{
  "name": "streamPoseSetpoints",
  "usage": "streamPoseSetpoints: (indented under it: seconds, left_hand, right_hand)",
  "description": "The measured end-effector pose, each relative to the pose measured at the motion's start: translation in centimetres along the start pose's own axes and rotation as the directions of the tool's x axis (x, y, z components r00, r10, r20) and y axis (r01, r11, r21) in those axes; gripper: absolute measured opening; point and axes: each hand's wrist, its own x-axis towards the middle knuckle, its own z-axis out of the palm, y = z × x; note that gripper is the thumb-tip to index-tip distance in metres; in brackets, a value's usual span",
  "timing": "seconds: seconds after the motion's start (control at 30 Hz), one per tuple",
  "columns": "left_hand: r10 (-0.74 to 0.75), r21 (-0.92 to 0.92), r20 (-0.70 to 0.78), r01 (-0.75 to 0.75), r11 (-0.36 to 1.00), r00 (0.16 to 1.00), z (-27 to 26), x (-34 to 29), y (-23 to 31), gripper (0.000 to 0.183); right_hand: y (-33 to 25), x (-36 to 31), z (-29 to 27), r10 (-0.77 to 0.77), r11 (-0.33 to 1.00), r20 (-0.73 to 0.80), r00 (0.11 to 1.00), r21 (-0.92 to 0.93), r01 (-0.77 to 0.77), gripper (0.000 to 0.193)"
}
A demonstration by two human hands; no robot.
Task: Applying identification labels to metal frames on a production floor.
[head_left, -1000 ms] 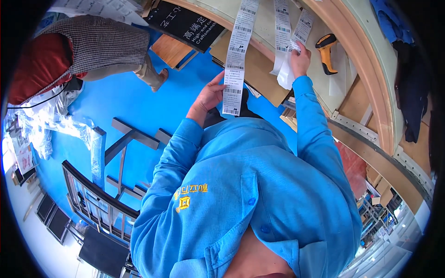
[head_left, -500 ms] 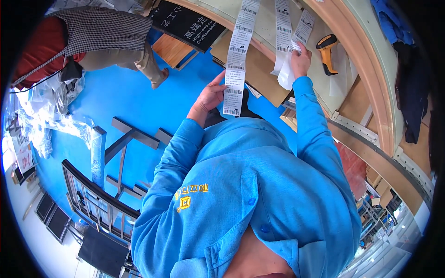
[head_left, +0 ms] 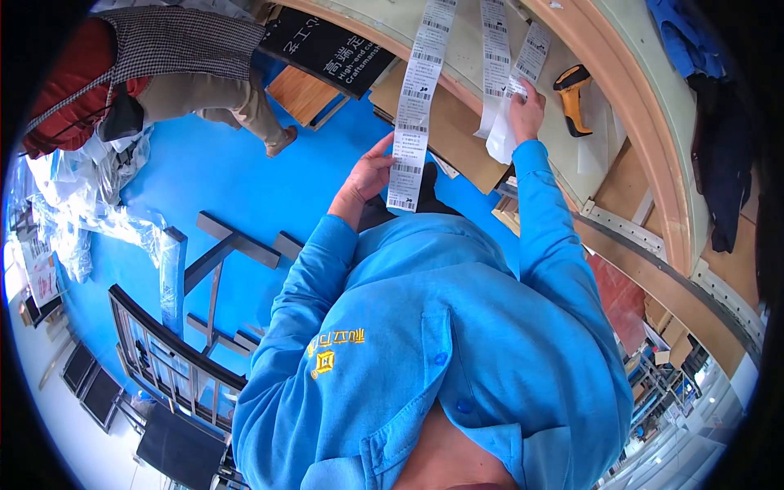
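Note:
A long white strip of barcode labels (head_left: 417,102) hangs over the table's near edge, its lower end in front of my body. My left hand (head_left: 370,174) pinches the left side of this strip near its lower end. On the table, my right hand (head_left: 527,113) is closed on a second label strip (head_left: 496,61), whose lower part curls below the fingers. A shorter label strip (head_left: 533,51) lies just above that hand. To the right of it rests a yellow and black barcode scanner (head_left: 575,100).
The pale table (head_left: 608,33) has a curved wooden rim (head_left: 641,122). A black sign (head_left: 327,49) and brown boards (head_left: 457,135) are beyond its edge. Another person (head_left: 184,69) stands at upper left. Dark frame parts (head_left: 237,241) and plastic-wrapped goods (head_left: 90,196) stand on the blue floor.
The strip in my left hand has shifted slightly down and left. My right hand has moved a little left and up along with its strip. The other person has shifted slightly.

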Motion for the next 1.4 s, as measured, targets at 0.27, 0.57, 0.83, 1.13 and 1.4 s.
streamPoseSetpoints:
  seconds: [0.27, 0.57, 0.83, 1.13, 1.4]
  left_hand:
    - [0.023, 0.042, -0.087, -0.019, 0.999, 0.996, -0.2, 0.6, -0.2, 0.053]
    - [0.020, 0.088, -0.109, -0.011, 0.996, 0.994, -0.7, 1.1, -0.4, 0.053]
    - [0.015, 0.072, -0.118, -0.006, 0.997, 0.993, -1.1, 1.3, -0.8, 0.051]
    - [0.022, 0.080, -0.112, -0.013, 0.997, 0.994, -1.2, 1.2, -0.7, 0.050]
    - [0.022, 0.093, -0.126, -0.010, 0.996, 0.992, -0.9, 1.3, -0.6, 0.049]
  right_hand:
    - [0.4, 0.0, -0.4, 0.069, 0.989, 0.034, 0.997, 0.129, -0.073, 0.042]
    - [0.8, 0.1, -1.1, 0.111, 0.941, 0.115, 0.987, 0.306, -0.142, 0.045]
    - [1.0, 0.2, -1.4, 0.162, 0.900, 0.170, 0.972, 0.378, -0.216, 0.045]
    - [0.7, 0.0, -1.5, 0.197, 0.847, 0.199, 0.960, 0.459, -0.269, 0.047]
    - [0.1, -0.2, -2.5, 0.245, 0.743, 0.259, 0.934, 0.569, -0.352, 0.049]
